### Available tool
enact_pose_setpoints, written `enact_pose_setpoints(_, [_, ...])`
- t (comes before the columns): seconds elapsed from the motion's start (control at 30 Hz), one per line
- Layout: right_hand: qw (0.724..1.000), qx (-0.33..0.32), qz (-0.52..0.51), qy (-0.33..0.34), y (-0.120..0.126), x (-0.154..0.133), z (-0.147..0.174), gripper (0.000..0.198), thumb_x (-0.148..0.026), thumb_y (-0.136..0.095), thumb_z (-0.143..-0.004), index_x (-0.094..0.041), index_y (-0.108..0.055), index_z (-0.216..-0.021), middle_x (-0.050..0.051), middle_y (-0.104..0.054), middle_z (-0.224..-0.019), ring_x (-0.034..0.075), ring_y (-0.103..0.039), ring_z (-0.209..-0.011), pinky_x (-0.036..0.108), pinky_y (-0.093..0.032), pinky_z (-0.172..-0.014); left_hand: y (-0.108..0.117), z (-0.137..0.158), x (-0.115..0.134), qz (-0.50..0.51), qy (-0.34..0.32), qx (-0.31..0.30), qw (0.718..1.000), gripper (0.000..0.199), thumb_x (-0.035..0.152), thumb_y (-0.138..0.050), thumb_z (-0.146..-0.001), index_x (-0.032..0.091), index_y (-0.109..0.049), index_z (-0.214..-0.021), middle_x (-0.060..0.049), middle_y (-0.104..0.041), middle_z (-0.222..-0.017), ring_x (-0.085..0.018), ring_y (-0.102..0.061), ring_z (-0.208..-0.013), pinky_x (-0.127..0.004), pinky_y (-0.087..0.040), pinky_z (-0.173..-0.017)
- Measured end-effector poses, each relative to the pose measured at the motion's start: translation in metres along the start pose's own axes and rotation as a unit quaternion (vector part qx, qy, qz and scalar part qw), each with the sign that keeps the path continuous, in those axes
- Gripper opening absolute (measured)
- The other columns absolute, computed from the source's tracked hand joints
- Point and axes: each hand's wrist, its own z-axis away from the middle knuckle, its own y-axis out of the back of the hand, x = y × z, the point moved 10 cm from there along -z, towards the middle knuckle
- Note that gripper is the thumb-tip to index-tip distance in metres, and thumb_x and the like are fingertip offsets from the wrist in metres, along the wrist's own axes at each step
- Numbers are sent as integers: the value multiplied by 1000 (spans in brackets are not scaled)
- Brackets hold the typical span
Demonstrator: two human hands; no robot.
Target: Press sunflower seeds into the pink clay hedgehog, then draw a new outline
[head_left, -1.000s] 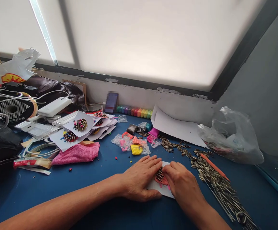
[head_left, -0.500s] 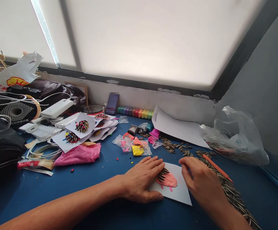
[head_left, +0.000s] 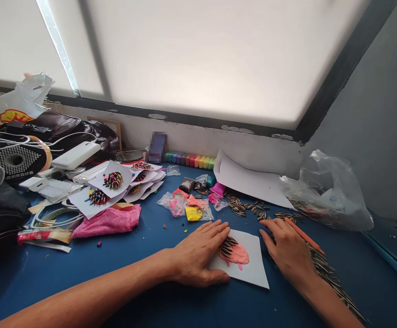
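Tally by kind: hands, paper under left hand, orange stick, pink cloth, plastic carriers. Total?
Hands: 2 (left hand, right hand)
Paper under left hand: 1
Orange stick: 1
Pink cloth: 1
Plastic carriers: 2 (printed carrier, clear carrier)
Total: 7

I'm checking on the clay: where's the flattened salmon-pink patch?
In the head view, low and just right of centre, the salmon-pink patch lies on the white sheet between the left hand and right hand.

A white card (head_left: 259, 271) is laid flat on a blue table (head_left: 116, 250), its left side hidden. Coral clay (head_left: 241, 253) is spread on it in a rounded patch, with two pink bits (head_left: 240, 267) along the lower edge. Dark seeds (head_left: 228, 248) are packed into the clay's left part; others are heaped farther right.
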Motion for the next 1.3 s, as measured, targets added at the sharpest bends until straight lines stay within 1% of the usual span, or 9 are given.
enact_pose_setpoints(0.1, [1000, -15, -17, 13, 1, -5, -8, 23, -27, -47, -91, -22, -68, -86, 3, -72, -83, 21, -68, -80, 31, -48, -65, 1, 0, 1, 3, -7, 5, 1000, 94, 49, -67, -78, 12, -22, -152, -17, -18, -157, -33, -14, -145, -50, -14, -118])
enact_pose_setpoints(0.23, [999, -36, -22, 34, 0, -17, -29, 22, -22, -49, -90, -22, -71, -91, 3, -72, -91, 20, -68, -87, 29, -48, -71, 1, 0, 0, 1, -2, 4, 1000, 93, 51, -65, -80, 11, -22, -152, -17, -19, -157, -33, -14, -145, -50, -14, -118])
enact_pose_setpoints(0.4, [997, -70, -8, 42, -13, -26, -55, 24, -19, -50, -90, -23, -74, -92, 4, -72, -91, 19, -67, -87, 27, -46, -70, 2, 1, 1, 9, -18, 15, 1000, 92, 51, -66, -79, 12, -24, -151, -18, -23, -155, -35, -16, -145, -52, -16, -117])
enact_pose_setpoints(0.53, [995, -91, 10, 48, -25, -27, -63, 23, -15, -53, -87, -23, -75, -89, 5, -71, -89, 20, -66, -87, 27, -45, -67, 2, 1, 0, 13, -23, 24, 999, 92, 52, -66, -79, 12, -25, -150, -19, -26, -154, -34, -17, -145, -51, -17, -117])
enact_pose_setpoints(0.8, [990, -107, -6, 88, -25, -36, -59, 21, -17, -55, -88, -22, -71, -101, 5, -68, -94, 19, -64, -91, 26, -46, -74, 2, 0, 0, 7, -20, 24, 1000, 92, 51, -67, -78, 12, -26, -150, -18, -27, -154, -35, -19, -144, -51, -17, -117])
enact_pose_setpoints(0.93, [990, -104, -6, 96, -26, -42, -58, 16, -16, -53, -89, -21, -68, -86, 4, -66, -86, 18, -63, -83, 26, -44, -71, 2, 0, 0, 7, -24, 24, 999, 91, 50, -66, -78, 13, -25, -150, -17, -25, -155, -35, -18, -144, -52, -17, -117])
enact_pose_setpoints(1.1, [995, -81, -5, 65, -23, -33, -53, 19, -12, -45, -90, -19, -59, -79, 6, -65, -81, 21, -62, -80, 30, -43, -68, 1, 0, -1, 10, -23, 21, 999, 91, 52, -65, -79, 13, -24, -151, -17, -24, -155, -34, -18, -145, -52, -16, -117])
enact_pose_setpoints(1.23, [997, -66, -35, 22, -10, -16, -36, 20, -20, -38, -93, -21, -55, -82, 5, -65, -72, 22, -63, -67, 30, -42, -57, 2, 0, -1, 11, -23, 25, 999, 92, 52, -66, -79, 11, -26, -150, -18, -26, -155, -34, -18, -145, -50, -16, -118])
enact_pose_setpoints(1.3, [996, -66, -63, 15, -1, -14, -25, 22, -25, -37, -94, -22, -56, -84, 4, -67, -72, 20, -65, -66, 30, -45, -56, 2, 0, 0, 9, -21, 25, 999, 92, 51, -67, -78, 11, -26, -150, -18, -27, -154, -33, -18, -145, -50, -16, -118])
